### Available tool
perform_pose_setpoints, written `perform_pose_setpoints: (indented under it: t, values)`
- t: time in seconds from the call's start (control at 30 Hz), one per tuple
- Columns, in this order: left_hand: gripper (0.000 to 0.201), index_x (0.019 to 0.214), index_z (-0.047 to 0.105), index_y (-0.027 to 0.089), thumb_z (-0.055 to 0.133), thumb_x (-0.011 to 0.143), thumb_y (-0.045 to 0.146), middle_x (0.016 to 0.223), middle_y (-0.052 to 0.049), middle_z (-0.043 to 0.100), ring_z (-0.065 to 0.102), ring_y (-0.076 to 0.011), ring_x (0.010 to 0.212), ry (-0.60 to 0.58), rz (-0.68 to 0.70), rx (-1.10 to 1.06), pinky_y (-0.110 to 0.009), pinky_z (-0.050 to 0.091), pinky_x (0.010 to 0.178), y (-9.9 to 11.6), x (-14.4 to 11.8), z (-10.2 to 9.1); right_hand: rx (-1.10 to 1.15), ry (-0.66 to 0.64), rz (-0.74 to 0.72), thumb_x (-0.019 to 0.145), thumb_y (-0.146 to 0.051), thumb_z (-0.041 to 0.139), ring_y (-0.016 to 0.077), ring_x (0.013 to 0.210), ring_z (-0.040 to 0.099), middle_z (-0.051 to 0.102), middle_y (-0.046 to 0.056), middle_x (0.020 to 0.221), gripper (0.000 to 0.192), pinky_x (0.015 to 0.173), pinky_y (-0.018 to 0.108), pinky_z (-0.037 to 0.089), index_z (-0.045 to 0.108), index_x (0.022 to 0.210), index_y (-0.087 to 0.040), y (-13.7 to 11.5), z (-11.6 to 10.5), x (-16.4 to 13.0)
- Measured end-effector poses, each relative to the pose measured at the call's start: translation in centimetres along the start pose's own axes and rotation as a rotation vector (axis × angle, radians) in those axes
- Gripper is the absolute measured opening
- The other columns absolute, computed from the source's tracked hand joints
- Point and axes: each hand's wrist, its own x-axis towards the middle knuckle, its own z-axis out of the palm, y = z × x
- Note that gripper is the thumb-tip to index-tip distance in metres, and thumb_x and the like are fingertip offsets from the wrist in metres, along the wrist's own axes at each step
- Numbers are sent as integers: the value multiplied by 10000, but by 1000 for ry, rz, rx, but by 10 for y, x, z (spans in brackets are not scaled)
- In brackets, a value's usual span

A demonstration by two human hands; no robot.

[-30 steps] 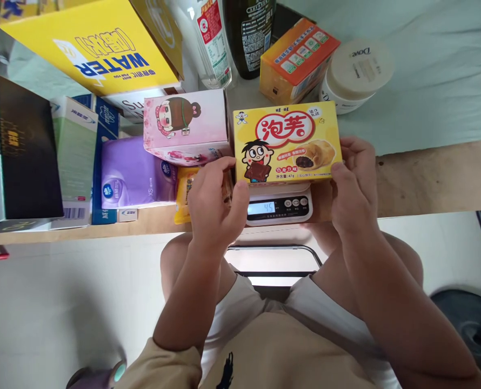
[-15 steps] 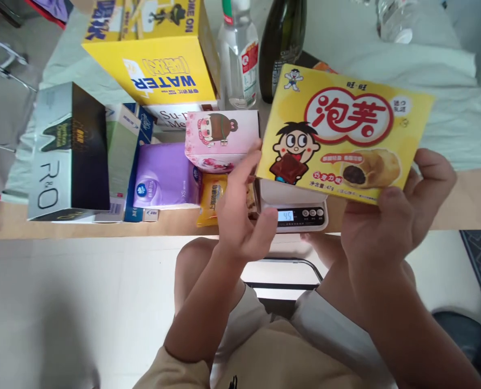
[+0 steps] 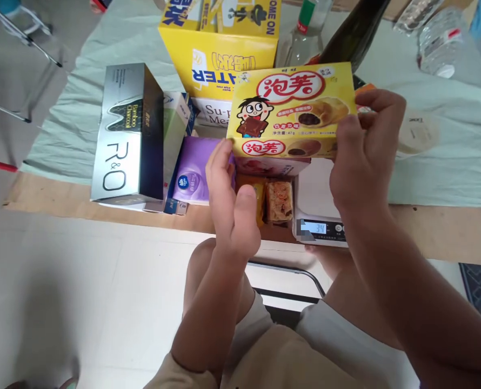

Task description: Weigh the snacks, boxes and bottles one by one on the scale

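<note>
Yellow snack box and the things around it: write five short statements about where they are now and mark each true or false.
1. The yellow snack box is held up off the kitchen scale. True.
2. The right hand grips the box at its right end. True.
3. The scale's display is dark. False: it is lit and shows digits.
4. The left hand holds the silver and black R&O box. False: that box stands apart on the table; the left hand is at the snack box's lower left corner.
5. A purple tissue pack lies between the R&O box and the left hand. True.
</note>
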Motion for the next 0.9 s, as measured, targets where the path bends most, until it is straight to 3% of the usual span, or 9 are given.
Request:
perform_pose_setpoints:
  t: [0.13,0.3,0.4,0.47,0.57,0.7,0.8,0.9]
  values:
    - [569,1572,496,388,435,1072,653,1760,-40,366,257,-317,1709,-30,-2,28,-545,263,1401,-2,0,-2,-149,-72,-2,993,-413,540,177,933,616,631,24,1009,262,974,471,570,564,1189,-240,-7,-5,2]
    - [539,1562,516,397,448,1078,624,1797,-9,313,208,-313,1725,3,15,7,-541,209,1421,-1,0,0,-81,-117,26,980,-417,503,197,994,636,631,29,1048,367,973,468,546,561,1303,-253,-5,-17,-2]
    - [430,1428,635,373,527,1063,574,1634,-41,530,418,-309,1620,81,114,-49,-515,368,1345,7,3,3,-4,-47,28,966,-414,465,199,1000,649,629,27,1042,391,928,447,528,567,1317,-274,1,-32,-10]
    - [346,1327,690,352,566,1052,522,1371,-46,683,644,-265,1364,78,169,-96,-465,526,1185,14,3,6,85,22,57,910,-373,479,186,961,667,636,23,1010,400,841,399,511,591,1280,-269,9,-44,-20]
    - [308,1250,728,303,577,1045,475,1115,-58,734,727,-233,1047,-81,167,-133,-441,605,942,19,0,14,193,106,116,808,-333,524,159,805,677,603,-6,860,361,693,342,479,630,1141,-244,26,-62,-36]
    - [338,1258,709,278,538,1047,479,1078,-108,754,741,-289,995,-261,188,-99,-504,614,836,17,-10,40,79,110,161,806,-314,570,145,683,636,627,-25,775,297,653,336,484,652,1079,-229,50,-82,-45]
    - [318,1241,694,271,535,1045,464,1071,-109,761,752,-281,966,-315,200,-98,-488,627,806,12,-20,64,-36,240,173,816,-282,570,131,639,577,590,-32,721,234,640,320,457,646,1027,-219,68,-94,-35]
    - [330,1240,693,241,530,1053,460,1119,-106,758,748,-258,1031,-393,97,-147,-440,619,886,10,-28,85,-60,330,202,802,-242,572,119,690,558,587,-12,800,212,615,287,413,621,1008,-225,85,-107,-20]
